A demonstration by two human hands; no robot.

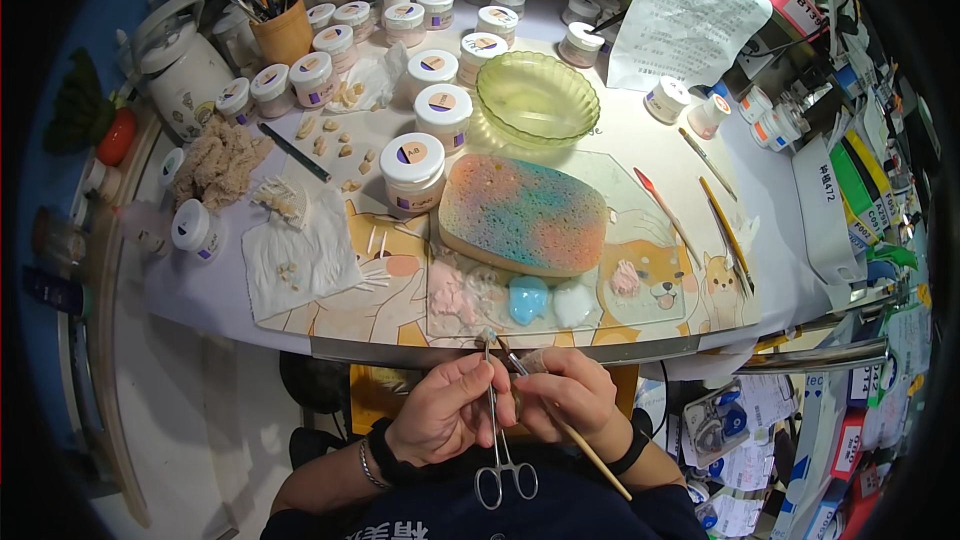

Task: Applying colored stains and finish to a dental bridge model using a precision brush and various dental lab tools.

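My left hand [437, 412] is closed around slim metal locking forceps [504, 460], whose finger rings hang down toward me. A small pale piece [490, 336] sits at their tip, too small to make out. In my right hand [578, 395] is a thin brush with a wooden handle [592, 451]. Its tip comes close to the forceps' tip; whether they touch I cannot tell. Just beyond both hands lies a glass slab [655, 312] with pink paste [453, 292], blue paste [528, 300] and white paste [574, 306]. A mottled sponge [523, 214] rests partly on it.
Behind the sponge stand a green glass bowl [540, 139] and several white-lidded jars [412, 162]. Tooth-shaped pieces [320, 145] and a white tissue [300, 265] lie to the left. Several brushes [724, 225] lie at right. The table edge [370, 349] runs just beyond my hands.
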